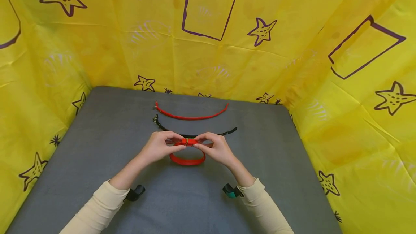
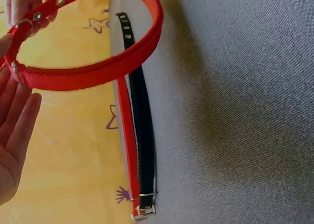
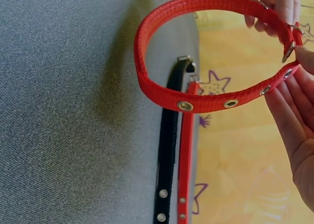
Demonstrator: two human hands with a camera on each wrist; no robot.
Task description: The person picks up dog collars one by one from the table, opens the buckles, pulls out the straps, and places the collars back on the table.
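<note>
Yellow sheeting printed with purple stars and rectangles walls in a grey counter [image 1: 97, 147] on three sides.

Red collar [image 1: 187, 160], bent into a closed loop, sits at frame centre in the head view, held just above the counter. Loop's long axis runs left-right across the frame; its joined ends with the metal buckle [image 3: 289, 49] face up and away from the person, the curved belly hangs toward them. Wrist views show a woven strap with a row of metal eyelets. No brand, label or writing readable on it.

Left hand [image 1: 159, 146] pinches the top of the loop from the left, fingers curled onto the strap at the buckle. Right hand [image 1: 217, 148] pinches it from the right in the same way; fingertips of both nearly meet over the buckle.

Just beyond the hands, a black collar [image 1: 195, 134] lies flat and unfastened on the counter, long axis left-right, buckle end at left, holed end at right. Further back, a second red collar [image 1: 190, 116] lies open, parallel to the black one, buckle also at left, in a shallow curve near the counter's far edge. Cream sleeves [image 1: 97, 208] cover both forearms in the lower frame.
</note>
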